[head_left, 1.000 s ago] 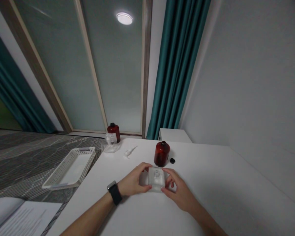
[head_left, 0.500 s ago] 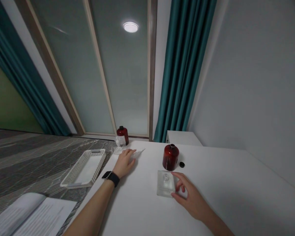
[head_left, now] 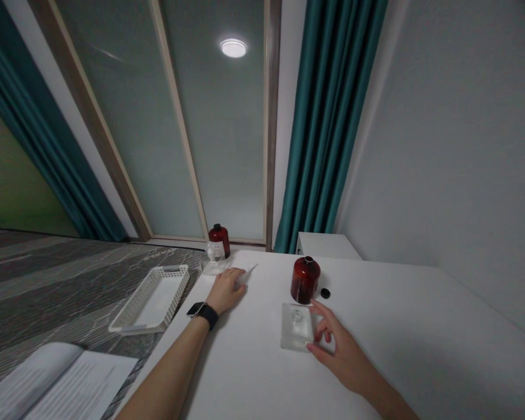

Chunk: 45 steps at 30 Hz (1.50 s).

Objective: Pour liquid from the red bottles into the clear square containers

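My left hand point(head_left: 226, 290), with a black watch on the wrist, rests at the table's far left. Its fingers are bent around a clear tapering piece point(head_left: 250, 272) whose thin tip points away to the right; its other end is hidden. My right hand point(head_left: 332, 344) is at the right edge of a square clear container point(head_left: 296, 335) with a round ring on top. Its thumb is by the near corner, the index finger apart near the far corner. Just behind stands an uncapped dark red bottle point(head_left: 305, 281), with a black cap point(head_left: 325, 293) lying beside it.
Another dark red bottle point(head_left: 222, 239), capped and labelled, stands at the far left corner behind a small clear object point(head_left: 210, 252). Left of the white table point(head_left: 245, 361) are a white perforated basket point(head_left: 146, 302) and an open book point(head_left: 79, 379) on a grey striped surface.
My left hand has shifted slightly right and its fingers have drawn in around the clear piece. The right index finger has eased away from the container's far corner.
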### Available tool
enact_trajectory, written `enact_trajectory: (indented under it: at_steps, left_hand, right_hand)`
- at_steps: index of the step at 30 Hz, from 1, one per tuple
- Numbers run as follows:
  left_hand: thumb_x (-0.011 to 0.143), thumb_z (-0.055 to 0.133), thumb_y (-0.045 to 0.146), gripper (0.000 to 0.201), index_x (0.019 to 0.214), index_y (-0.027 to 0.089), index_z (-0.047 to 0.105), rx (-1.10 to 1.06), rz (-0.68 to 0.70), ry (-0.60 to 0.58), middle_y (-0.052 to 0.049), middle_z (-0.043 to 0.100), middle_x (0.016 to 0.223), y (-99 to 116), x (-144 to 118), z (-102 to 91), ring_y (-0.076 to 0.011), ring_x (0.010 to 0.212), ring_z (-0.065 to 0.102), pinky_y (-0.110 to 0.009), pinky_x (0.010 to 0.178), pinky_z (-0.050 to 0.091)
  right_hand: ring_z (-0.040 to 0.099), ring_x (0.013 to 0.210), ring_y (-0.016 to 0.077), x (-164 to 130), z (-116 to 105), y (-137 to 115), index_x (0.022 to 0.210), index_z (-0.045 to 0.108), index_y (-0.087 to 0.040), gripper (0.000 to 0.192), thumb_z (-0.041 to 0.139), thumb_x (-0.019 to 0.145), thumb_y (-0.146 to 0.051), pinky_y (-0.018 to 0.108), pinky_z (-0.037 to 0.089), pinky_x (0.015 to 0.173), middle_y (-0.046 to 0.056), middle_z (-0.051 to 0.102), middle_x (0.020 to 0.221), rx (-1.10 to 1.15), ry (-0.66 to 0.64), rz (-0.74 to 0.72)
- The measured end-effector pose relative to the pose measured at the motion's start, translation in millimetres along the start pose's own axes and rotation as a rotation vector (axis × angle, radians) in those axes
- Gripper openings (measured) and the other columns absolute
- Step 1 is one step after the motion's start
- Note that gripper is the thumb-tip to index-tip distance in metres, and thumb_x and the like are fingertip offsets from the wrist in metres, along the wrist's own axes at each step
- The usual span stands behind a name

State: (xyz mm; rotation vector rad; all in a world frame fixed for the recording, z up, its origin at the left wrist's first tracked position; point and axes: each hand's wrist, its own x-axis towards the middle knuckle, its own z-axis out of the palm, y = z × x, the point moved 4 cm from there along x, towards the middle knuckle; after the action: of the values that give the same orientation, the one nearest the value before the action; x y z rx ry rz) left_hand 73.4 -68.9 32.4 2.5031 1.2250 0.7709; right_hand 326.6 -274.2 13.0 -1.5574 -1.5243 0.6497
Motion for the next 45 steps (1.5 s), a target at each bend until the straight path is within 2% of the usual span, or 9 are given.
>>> enact_trajectory:
  at_steps: [4,12,17,22,26,29,34,37,45]
  left_hand:
    - [0.079,0.067,0.019,0.031,0.109,0.016,0.064,-0.061,-0.009,-0.001,-0.011,0.069,0.104,-2.5,0.5,0.5,-0.028,0.096,0.063,-0.041,0.088,0.048]
    - [0.076,0.067,0.022,0.025,0.1,0.016,0.063,-0.202,-0.069,0.013,-0.004,0.066,0.086,-7.3,-0.6,2.0,-0.0227,0.08,0.063,-0.035,0.075,0.051]
    - [0.08,0.062,0.024,0.023,0.102,0.018,0.063,-0.308,-0.058,0.022,-0.003,0.069,0.089,2.7,-2.9,-9.0,-0.0209,0.084,0.065,-0.036,0.081,0.054]
    - [0.086,0.058,0.028,0.025,0.109,0.019,0.063,-0.478,0.027,0.052,-0.008,0.067,0.112,34.3,-9.4,-29.4,-0.0211,0.102,0.064,-0.039,0.093,0.053]
    - [0.087,0.059,0.027,0.02,0.106,0.02,0.065,-0.583,0.13,0.096,-0.007,0.065,0.106,71.1,-17.8,-38.2,-0.0201,0.1,0.063,-0.034,0.086,0.056]
    - [0.085,0.06,0.023,0.017,0.102,0.019,0.062,-0.62,0.141,0.062,-0.005,0.065,0.099,97.7,-20.5,-41.0,-0.0188,0.094,0.064,-0.034,0.085,0.056]
    - [0.083,0.062,0.021,0.012,0.094,0.018,0.061,-0.584,0.181,-0.016,-0.003,0.066,0.092,138.8,-15.2,-56.2,-0.0175,0.086,0.063,-0.033,0.081,0.054]
    - [0.083,0.062,0.02,0.01,0.093,0.018,0.06,-0.59,0.217,-0.035,-0.002,0.065,0.09,160.8,-9.5,-66.9,-0.0162,0.083,0.062,-0.031,0.078,0.053]
    - [0.082,0.069,0.028,0.017,0.092,0.016,0.063,-0.731,0.186,-0.117,-0.003,0.068,0.088,191.6,5.2,-78.8,-0.0145,0.075,0.062,-0.028,0.071,0.053]
  right_hand:
    - [0.058,0.078,0.0174,0.2,1.3,-0.3,0.146,0.03,-0.028,0.075,0.059,0.078,-0.021,0.038,0.049,0.078,0.008,0.058,0.126,0.022,-0.022,0.012]
    - [0.058,0.075,0.0166,0.5,0.2,-0.6,0.149,0.029,-0.03,0.079,0.061,0.077,-0.02,0.039,0.052,0.078,0.006,0.06,0.124,0.027,0.001,0.012]
    - [0.057,0.076,0.0164,-0.9,2.2,1.7,0.151,0.022,-0.031,0.082,0.06,0.079,-0.019,0.038,0.053,0.078,0.007,0.057,0.127,0.028,-0.017,0.009]
    - [0.059,0.08,0.0181,-1.9,-4.4,0.7,0.15,0.025,-0.03,0.081,0.063,0.08,-0.017,0.039,0.055,0.077,0.008,0.056,0.127,-0.074,0.103,-0.131]
    - [0.062,0.104,0.0272,-5.7,-22.2,-26.3,0.138,0.047,-0.03,0.054,0.059,0.087,-0.014,0.046,0.051,0.088,0.01,0.062,0.121,-0.321,0.399,-0.502]
    - [0.063,0.109,0.0276,-5.8,-23.4,-57.7,0.133,0.054,-0.031,0.052,0.058,0.087,-0.006,0.048,0.044,0.096,0.007,0.071,0.116,-0.497,0.396,-0.735]
    - [0.062,0.117,0.0264,10.2,-20.5,-104.0,0.133,0.054,-0.027,0.043,0.059,0.092,-0.013,0.047,0.035,0.104,0.007,0.071,0.122,-0.627,0.441,-0.778]
    - [0.064,0.11,0.0254,19.2,-21.6,-124.1,0.122,0.06,-0.022,0.028,0.059,0.094,-0.02,0.045,0.037,0.101,0.007,0.075,0.11,-0.6,0.534,-0.857]
    - [0.065,0.098,0.0238,32.1,-43.4,-131.1,0.101,0.064,-0.024,0.013,0.064,0.089,-0.019,0.041,0.044,0.089,0.005,0.073,0.099,-0.31,0.583,-0.741]
